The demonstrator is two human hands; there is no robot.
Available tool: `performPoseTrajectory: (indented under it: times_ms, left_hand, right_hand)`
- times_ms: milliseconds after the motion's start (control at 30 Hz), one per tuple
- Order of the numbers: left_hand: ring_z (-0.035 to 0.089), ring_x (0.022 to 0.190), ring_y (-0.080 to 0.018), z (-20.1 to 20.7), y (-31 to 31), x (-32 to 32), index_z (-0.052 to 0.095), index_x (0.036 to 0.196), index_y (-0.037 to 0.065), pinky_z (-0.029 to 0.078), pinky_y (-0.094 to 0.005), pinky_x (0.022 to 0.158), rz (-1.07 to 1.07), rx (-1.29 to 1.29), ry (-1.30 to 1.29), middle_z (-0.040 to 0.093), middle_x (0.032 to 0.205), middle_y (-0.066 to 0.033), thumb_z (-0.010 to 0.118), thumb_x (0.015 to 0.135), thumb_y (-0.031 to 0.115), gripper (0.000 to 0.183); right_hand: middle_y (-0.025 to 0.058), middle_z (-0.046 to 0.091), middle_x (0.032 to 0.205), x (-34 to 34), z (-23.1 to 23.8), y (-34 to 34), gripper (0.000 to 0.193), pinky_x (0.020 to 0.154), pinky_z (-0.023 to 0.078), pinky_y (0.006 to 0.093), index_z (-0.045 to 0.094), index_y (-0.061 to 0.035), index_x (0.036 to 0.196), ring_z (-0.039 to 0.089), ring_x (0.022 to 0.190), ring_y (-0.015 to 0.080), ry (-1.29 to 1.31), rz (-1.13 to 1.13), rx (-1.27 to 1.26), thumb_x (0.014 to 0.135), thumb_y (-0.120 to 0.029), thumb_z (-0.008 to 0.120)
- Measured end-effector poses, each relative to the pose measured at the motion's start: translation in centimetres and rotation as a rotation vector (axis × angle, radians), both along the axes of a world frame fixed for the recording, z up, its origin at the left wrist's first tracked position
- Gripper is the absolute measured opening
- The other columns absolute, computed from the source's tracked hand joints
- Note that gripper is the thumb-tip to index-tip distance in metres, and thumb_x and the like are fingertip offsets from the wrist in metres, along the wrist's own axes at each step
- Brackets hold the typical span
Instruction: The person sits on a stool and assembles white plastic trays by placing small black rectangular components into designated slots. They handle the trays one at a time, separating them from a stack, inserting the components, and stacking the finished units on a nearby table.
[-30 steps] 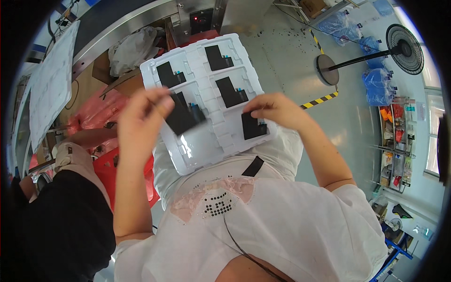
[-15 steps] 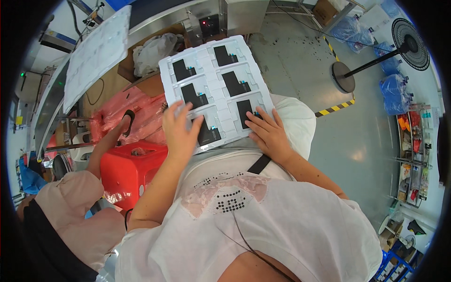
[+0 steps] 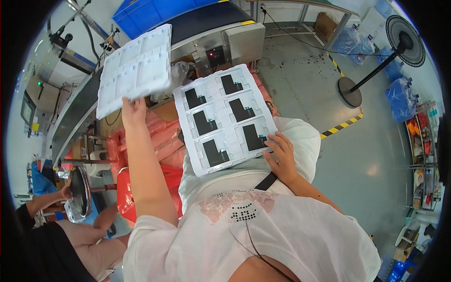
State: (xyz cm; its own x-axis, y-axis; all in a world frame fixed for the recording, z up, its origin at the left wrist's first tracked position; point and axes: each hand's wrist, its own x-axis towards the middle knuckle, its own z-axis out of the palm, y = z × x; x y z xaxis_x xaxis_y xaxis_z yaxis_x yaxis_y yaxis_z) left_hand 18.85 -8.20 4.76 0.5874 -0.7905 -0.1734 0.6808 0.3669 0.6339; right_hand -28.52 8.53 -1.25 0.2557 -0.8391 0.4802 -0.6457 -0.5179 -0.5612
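Note:
On my lap lies a white plastic tray (image 3: 217, 115) with two columns of compartments. Several flat black L-shaped parts (image 3: 205, 123) with small blue-green tabs sit in them, one to a compartment. To the upper left, my left hand (image 3: 135, 111) has its fingers closed at the lower edge of a second white tray (image 3: 136, 66), whose visible compartments hold no black parts. My right hand (image 3: 283, 157) rests with fingers stretched out over the lap tray's lower right edge, beside a black part (image 3: 253, 137).
A curved conveyor (image 3: 77, 117) runs along the left, with a blue crate (image 3: 155, 16) behind. A red stool (image 3: 127, 192) and pink plastic wrapping (image 3: 162, 141) are left of my legs. A seated person (image 3: 89, 244) is at lower left. A black fan (image 3: 350, 91) stands right.
My left hand has left the lap tray and moved up and left to the second tray. That tray appears farther right. The person at left has shifted; a round dark object now shows by their hand.

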Motion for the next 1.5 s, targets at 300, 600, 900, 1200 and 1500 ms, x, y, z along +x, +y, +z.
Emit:
performPoseTrajectory:
  times_ms: [300, 600, 900, 1200, 1500]
  left_hand:
    - [0.053, 0.115, -0.0258, -0.5, 16.5, -5.6, 0.047, 0.129, -0.001, 0.042, -0.0397, 0.1, -0.438, 0.354, -0.293, 0.053, 0.129, -0.0126, 0.045, 0.097, 0.029, 0.043]
    - [0.058, 0.095, -0.0167, -7.3, 13.1, -10.3, 0.056, 0.116, -0.004, 0.046, -0.028, 0.084, -0.516, 0.631, -0.863, 0.063, 0.106, -0.0098, 0.046, 0.097, 0.029, 0.039]
    - [0.056, 0.089, -0.0172, -8.0, 12.1, -13.7, 0.056, 0.114, -0.006, 0.045, -0.0296, 0.08, -0.447, 0.608, -0.887, 0.062, 0.102, -0.0109, 0.042, 0.098, 0.027, 0.039]
    - [0.057, 0.091, -0.0221, -6.9, 12.0, -16.4, 0.056, 0.111, -0.008, 0.044, -0.0328, 0.083, -0.224, 0.715, -1.228, 0.062, 0.099, -0.0162, 0.041, 0.097, 0.025, 0.039]
    - [0.05, 0.114, -0.026, -9.9, 11.7, -13.0, 0.042, 0.131, -0.002, 0.041, -0.0354, 0.097, -0.452, 0.504, -0.659, 0.049, 0.13, -0.0141, 0.04, 0.098, 0.037, 0.052]
  right_hand:
    - [0.0174, 0.053, 0.114, -1.4, 0.8, -2.6, 0.024, 0.092, 0.039, 0.0385, 0.057, 0.0013, 0.107, 0.05, 0.105, 0.0321, -0.318, -0.207, 0.027, 0.088, -0.013, 0.059]
    - [0.0226, 0.046, 0.129, 1.5, -0.8, -8.5, 0.057, 0.101, 0.034, 0.0403, 0.046, 0.0052, 0.127, 0.045, 0.119, 0.0359, -0.264, -0.161, 0.419, 0.091, -0.038, 0.052]
    - [0.0235, 0.064, 0.099, 1.1, 2.2, -12.0, 0.066, 0.082, 0.045, 0.0416, 0.06, 0.0063, 0.102, 0.061, 0.094, 0.0354, -0.05, -0.259, 0.861, 0.085, -0.057, 0.051]
    - [0.0208, 0.064, 0.094, 0.9, -0.5, -14.1, 0.071, 0.078, 0.047, 0.04, 0.063, 0.0045, 0.099, 0.062, 0.087, 0.0313, -0.079, -0.25, 0.799, 0.083, -0.063, 0.049]
    - [0.0092, 0.064, 0.091, -3.7, -9.5, -12.3, 0.054, 0.073, 0.046, 0.0338, 0.06, -0.0016, 0.112, 0.056, 0.083, 0.0185, -0.744, -0.258, 1.159, 0.092, -0.049, 0.044]
